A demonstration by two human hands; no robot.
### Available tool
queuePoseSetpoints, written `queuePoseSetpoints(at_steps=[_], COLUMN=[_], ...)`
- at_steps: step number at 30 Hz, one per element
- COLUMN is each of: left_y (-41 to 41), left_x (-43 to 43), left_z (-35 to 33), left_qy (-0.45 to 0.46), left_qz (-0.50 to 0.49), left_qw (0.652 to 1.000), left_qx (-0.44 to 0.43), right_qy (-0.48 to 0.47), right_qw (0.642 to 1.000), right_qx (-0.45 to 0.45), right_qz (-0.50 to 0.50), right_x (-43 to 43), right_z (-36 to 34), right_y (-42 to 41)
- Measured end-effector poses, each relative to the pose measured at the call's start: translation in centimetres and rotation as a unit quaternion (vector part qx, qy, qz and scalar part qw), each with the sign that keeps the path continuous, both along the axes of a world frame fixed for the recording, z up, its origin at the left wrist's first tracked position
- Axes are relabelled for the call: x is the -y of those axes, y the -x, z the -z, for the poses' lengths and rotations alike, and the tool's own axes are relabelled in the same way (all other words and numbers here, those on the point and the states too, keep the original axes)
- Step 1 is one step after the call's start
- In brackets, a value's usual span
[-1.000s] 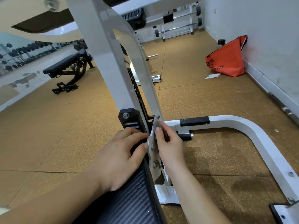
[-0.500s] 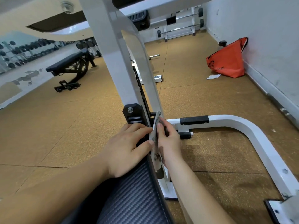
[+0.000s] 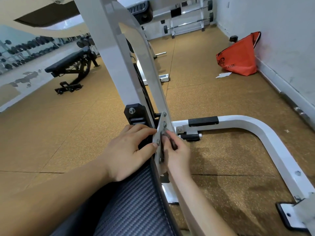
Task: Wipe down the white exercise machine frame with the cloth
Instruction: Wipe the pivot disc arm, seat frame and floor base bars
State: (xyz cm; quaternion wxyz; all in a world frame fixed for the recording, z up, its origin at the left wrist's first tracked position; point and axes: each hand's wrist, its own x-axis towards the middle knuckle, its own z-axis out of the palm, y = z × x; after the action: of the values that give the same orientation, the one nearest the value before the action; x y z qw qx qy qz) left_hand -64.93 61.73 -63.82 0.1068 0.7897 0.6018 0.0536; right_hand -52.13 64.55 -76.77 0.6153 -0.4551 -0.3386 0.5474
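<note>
White painted steel machine frame (image 3: pixel 115 68) slanted from top centre down to mid-picture, with its curved tube base at right. Right hand (image 3: pixel 178 155) pinched a small dark crumpled cloth (image 3: pixel 173 143), probably fabric but blurred, against the bolted grey metal plate (image 3: pixel 161 129). Left hand (image 3: pixel 126 152) held nothing, its fairly straight fingers touching the plate's edge. Black carbon-weave padded seat (image 3: pixel 136 210) was cut off at the bottom.

Centre frame: right hand (image 3: pixel 178 155) pinches a dark cloth (image 3: pixel 171 142) against the bolted plate (image 3: pixel 161 132) of the white machine frame (image 3: pixel 117 68); left hand (image 3: pixel 127 152) rests on the plate's left edge; black textured pad (image 3: pixel 136 205) lower centre; orange bag (image 3: pixel 238 58) upper right.
</note>
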Motion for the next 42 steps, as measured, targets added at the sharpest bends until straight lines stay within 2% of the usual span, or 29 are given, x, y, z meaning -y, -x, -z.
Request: queuePoseSetpoints(at_steps=[3, 8, 12, 16, 17, 20, 25, 29, 30, 33, 39, 42], left_y=[0.2, 0.3, 0.1, 0.3, 0.4, 0.6, 0.9, 0.7, 0.7, 0.7, 1.3, 0.7], left_x=[0.0, -0.2, -0.1, 0.0, 0.0, -0.1, -0.4, -0.5, -0.5, -0.7, -2.1, -1.9], left_z=[0.0, 0.2, 0.2, 0.2, 0.3, 0.6, 0.7, 0.6, 0.5, 0.3, 1.1, 1.0], left_qy=[-0.001, -0.006, -0.006, -0.003, -0.005, -0.01, -0.031, -0.07, -0.077, -0.083, -0.046, -0.05], left_qz=[0.002, 0.001, 0.0, 0.005, 0.009, 0.016, 0.038, 0.093, 0.11, 0.151, 0.041, 0.054], left_qw=[1.0, 1.0, 1.0, 1.0, 1.0, 1.0, 0.999, 0.993, 0.991, 0.985, 0.991, 0.986], left_qx=[-0.005, -0.005, -0.01, -0.013, -0.012, -0.003, -0.001, -0.001, -0.011, -0.032, 0.122, 0.149], right_qy=[0.009, -0.017, 0.008, -0.017, -0.018, 0.001, 0.013, 0.072, 0.091, 0.101, 0.073, 0.069], right_qw=[1.0, 0.996, 0.993, 0.996, 0.996, 0.997, 0.993, 0.973, 0.971, 0.988, 0.997, 0.995], right_qx=[-0.012, 0.063, 0.061, 0.084, 0.087, 0.054, 0.094, 0.149, 0.159, 0.118, 0.018, 0.041], right_qz=[0.005, -0.052, -0.102, 0.02, 0.026, -0.05, -0.069, -0.161, -0.152, -0.024, -0.031, -0.057], right_x=[-0.2, 5.5, 9.9, 6.7, 5.0, 2.2, 6.0, 7.9, 7.5, 5.1, 1.6, 1.2], right_z=[0.5, 1.5, 0.2, -1.7, -2.5, -3.4, -2.4, -3.0, -3.4, -4.6, -4.8, -5.3], right_y=[1.1, -1.8, -2.5, -2.5, -2.2, -0.8, -1.9, -4.5, -5.0, -5.7, -1.2, -1.3])
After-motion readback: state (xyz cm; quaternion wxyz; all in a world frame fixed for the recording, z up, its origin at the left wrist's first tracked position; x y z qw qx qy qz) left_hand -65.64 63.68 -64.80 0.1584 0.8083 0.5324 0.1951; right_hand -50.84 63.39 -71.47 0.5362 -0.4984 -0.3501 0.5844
